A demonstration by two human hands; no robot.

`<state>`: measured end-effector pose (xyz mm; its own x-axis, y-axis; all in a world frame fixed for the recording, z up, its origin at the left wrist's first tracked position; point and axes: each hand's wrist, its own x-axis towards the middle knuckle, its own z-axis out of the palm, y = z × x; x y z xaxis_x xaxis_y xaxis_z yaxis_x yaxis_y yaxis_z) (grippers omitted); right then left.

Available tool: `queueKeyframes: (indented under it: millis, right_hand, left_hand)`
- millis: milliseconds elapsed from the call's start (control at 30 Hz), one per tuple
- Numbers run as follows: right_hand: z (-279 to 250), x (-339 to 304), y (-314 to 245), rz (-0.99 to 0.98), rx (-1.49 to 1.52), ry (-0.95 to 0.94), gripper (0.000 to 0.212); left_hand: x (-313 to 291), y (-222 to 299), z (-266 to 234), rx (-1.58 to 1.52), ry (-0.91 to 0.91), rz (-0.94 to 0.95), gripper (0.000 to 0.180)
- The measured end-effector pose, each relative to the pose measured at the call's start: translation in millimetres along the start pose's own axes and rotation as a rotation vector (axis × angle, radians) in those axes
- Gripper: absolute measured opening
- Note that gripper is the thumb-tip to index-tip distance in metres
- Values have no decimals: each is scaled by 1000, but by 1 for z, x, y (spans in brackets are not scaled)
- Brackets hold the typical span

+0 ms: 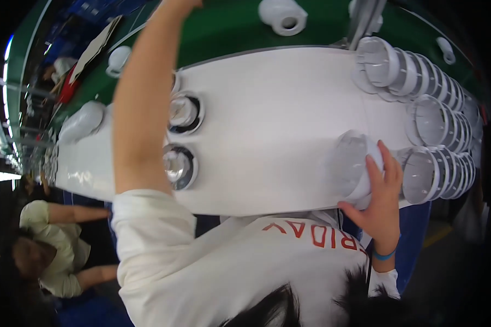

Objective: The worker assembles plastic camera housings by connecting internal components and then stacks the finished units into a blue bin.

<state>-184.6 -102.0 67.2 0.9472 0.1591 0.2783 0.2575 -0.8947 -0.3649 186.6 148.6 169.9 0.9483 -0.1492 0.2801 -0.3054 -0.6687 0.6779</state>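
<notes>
My right hand [383,191], a blue band at its wrist, is closed around the side of a white, translucent round plastic cup [350,169] on the white work surface. Its fingers lie along the cup's right rim, with the thumb at the lower edge. My left arm stretches far across the surface toward the green conveyor belt. Only a bit of my left hand [184,3] shows at the top edge; its fingers are out of the picture. Beside that forearm sit two round white parts with shiny, clear centres and dark rings, the lower one [179,166] nearest me.
Several nested stacks of clear cups with white rims [424,174] stand at the right end of the white surface [267,125]. On the green belt [223,32] lie white rounded housings [282,16]. A metal post [365,24] rises at the far edge. Another person [60,240] sits at left.
</notes>
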Motion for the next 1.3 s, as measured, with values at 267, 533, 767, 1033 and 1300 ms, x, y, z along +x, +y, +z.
queueKeyframes:
  millis: [267, 533, 767, 1033, 1300]
  right_hand:
    - [56, -3, 6, 230, 511, 254, 104]
    - [81, 0, -18, 388, 1391, 422, 90]
    - [99, 37, -61, 480, 2085, -61, 87]
    - [107, 60, -120, 268, 1844, -270, 98]
    - [120, 62, -141, 184, 1845, -471, 103]
  left_hand:
    - [-168, -83, -203, 72, -162, -333, 31]
    - [-346, -134, -133, -884, 281, 123, 29]
    - [-394, -105, -64, -760, 416, 323, 33]
    - [-402, -74, -32, -958, 778, -60, 22]
    - [-400, -64, -39, -567, 560, 7, 13]
